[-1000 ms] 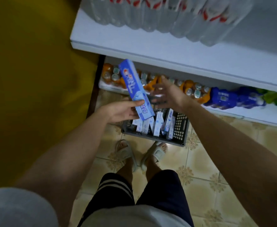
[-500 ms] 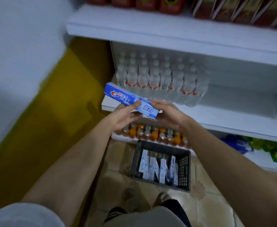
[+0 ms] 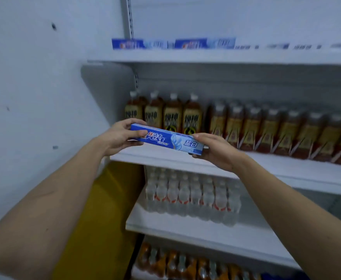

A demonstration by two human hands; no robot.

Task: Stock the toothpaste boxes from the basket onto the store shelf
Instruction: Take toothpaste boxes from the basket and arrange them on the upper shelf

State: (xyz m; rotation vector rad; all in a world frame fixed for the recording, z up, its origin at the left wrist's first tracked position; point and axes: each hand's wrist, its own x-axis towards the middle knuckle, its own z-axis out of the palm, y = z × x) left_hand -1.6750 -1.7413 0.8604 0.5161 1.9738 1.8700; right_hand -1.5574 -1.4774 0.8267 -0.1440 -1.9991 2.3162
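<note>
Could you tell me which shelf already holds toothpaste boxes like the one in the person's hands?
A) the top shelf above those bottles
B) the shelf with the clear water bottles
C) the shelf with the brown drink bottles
A: blue toothpaste boxes line the top shelf, above the brown drink bottles.

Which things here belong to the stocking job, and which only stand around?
Belong to the job:
- toothpaste box, held by left hand and right hand
- top shelf with toothpaste boxes already on it

Only standing around:
- brown drink bottles
- water bottles
- orange bottles
</note>
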